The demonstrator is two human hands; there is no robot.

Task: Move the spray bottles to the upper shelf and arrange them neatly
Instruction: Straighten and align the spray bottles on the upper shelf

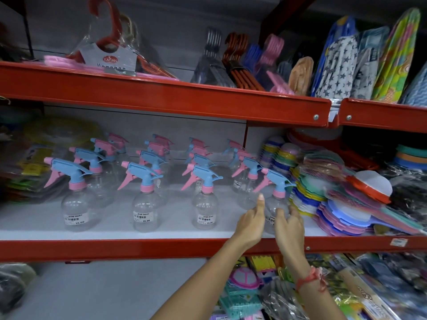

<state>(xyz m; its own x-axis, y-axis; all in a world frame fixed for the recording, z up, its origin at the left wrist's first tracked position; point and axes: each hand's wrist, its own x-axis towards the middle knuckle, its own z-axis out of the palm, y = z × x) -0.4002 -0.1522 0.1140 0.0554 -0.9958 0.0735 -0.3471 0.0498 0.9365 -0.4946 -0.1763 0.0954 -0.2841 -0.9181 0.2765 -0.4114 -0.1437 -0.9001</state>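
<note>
Both hands are at the front right bottle point(276, 204), the clear one with a blue and pink trigger head that stands at the right end of the front row on the middle shelf point(161, 247). The left hand point(250, 224) is on its left side with fingers spread, and the right hand point(290, 225) is on its right side, also spread; each grip is loose and open, and whether the palms touch the plastic cannot be told through the clear wall. This looks like the squaring-up step: the spray bottles point(143, 192) already stand in neat columns, front to back, and this last one is being set in line. The next move calls for a small nudge leftward and a turn so its trigger points like the rest, without tipping the light, empty body. Close on its right lies a stack of coloured plastic racket-shaped goods point(335, 211), just beside the bottle, which limits room for the right hand. Above, the top shelf point(161, 93) holds packed hangers point(108, 56) and folded cloth goods point(342, 61).
</note>
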